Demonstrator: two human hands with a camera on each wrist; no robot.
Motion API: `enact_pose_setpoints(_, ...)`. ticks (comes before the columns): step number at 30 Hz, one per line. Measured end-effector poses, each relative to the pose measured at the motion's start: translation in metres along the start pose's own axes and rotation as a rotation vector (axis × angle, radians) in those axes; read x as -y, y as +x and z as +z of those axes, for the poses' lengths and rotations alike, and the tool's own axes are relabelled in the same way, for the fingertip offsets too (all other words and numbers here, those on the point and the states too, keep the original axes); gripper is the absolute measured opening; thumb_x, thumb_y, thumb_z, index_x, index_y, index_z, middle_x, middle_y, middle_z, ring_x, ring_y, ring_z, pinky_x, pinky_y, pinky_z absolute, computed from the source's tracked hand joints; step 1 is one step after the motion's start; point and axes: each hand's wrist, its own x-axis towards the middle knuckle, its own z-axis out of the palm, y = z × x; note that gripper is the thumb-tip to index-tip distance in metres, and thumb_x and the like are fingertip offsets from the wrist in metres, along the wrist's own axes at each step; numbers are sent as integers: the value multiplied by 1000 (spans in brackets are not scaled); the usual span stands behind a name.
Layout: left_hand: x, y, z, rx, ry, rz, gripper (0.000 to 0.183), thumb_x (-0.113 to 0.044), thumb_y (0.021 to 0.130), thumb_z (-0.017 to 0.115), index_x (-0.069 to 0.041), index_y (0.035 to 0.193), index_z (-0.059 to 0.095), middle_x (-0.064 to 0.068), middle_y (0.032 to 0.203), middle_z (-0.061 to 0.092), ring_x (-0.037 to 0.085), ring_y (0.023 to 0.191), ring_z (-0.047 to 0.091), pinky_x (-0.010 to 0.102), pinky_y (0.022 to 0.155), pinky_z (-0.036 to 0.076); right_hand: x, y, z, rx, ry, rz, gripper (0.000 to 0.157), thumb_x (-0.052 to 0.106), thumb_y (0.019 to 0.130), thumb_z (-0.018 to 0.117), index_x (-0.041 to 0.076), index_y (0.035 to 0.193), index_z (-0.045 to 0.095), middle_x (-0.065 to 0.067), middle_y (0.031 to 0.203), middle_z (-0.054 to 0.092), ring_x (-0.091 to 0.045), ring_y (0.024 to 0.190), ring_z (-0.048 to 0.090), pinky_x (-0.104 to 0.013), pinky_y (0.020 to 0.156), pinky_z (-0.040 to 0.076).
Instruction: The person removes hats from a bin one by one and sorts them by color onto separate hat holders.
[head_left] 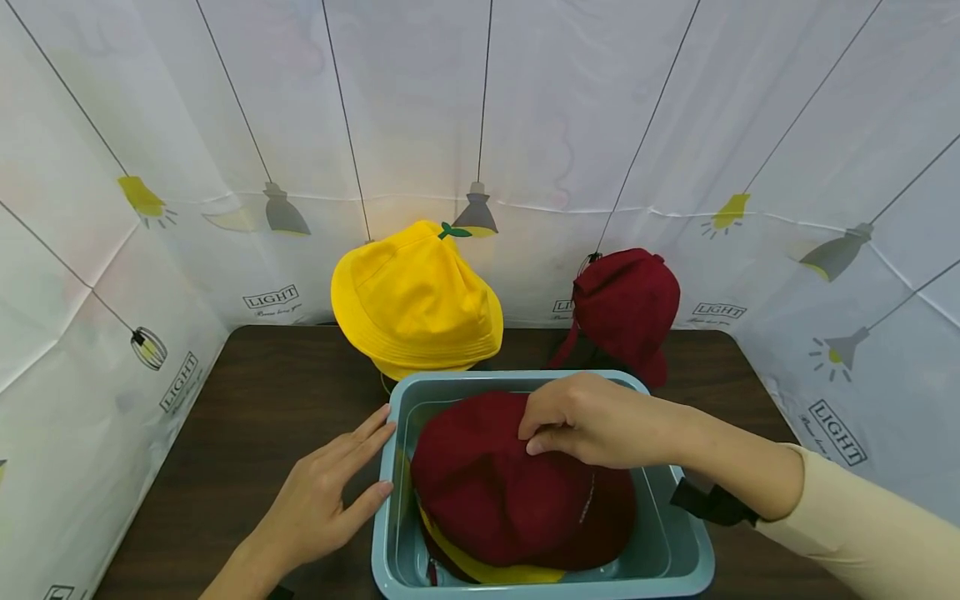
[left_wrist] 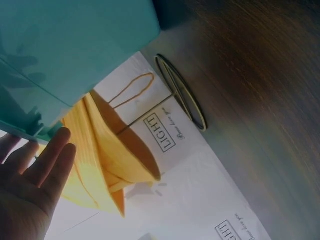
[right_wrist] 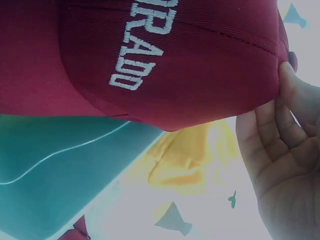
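A dark red baseball cap with white embroidered letters sits in a light blue plastic basin. My right hand pinches the cap near its crown; in the right wrist view, the thumb lies against the dark red cloth. Beneath the cap, part of a yellow hat brim shows, and the rest is covered. My left hand, fingers extended, touches the outer left side of the basin. The left wrist view catches those fingers at the basin's rim.
Behind the basin, a yellow bucket hat with a green sprout hangs on a wire stand. Another dark red cap is at the back right. A lamp-printed white curtain surrounds the dark wooden table.
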Motion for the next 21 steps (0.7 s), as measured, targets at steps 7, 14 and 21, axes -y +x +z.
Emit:
enact_pose_setpoints(7, 0, 0, 0, 2, -2, 3, 68, -20, 93, 76, -9, 155, 52, 8, 162, 46, 21, 131, 62, 21, 111, 43, 1, -4, -9, -16, 28, 30, 11, 5, 95, 76, 15, 100, 77, 12, 93, 71, -3, 83, 63, -21, 71, 57)
enact_pose_setpoints(14, 1, 0, 0, -5, -1, 12, 66, -21, 93, 75, -8, 155, 52, 8, 162, 47, 20, 130, 62, 20, 111, 42, 5, -5, -19, -26, 34, 53, 12, 6, 96, 75, 16, 103, 77, 13, 96, 71, -5, 86, 64, -23, 73, 58)
enact_pose_setpoints(21, 1, -1, 0, -8, -4, 11, 66, -21, 94, 75, -9, 155, 52, 8, 162, 47, 20, 131, 62, 20, 111, 42, 10, -7, -28, -50, 38, 72, 16, 4, 95, 76, 17, 104, 74, 12, 97, 71, -6, 86, 62, -24, 72, 58)
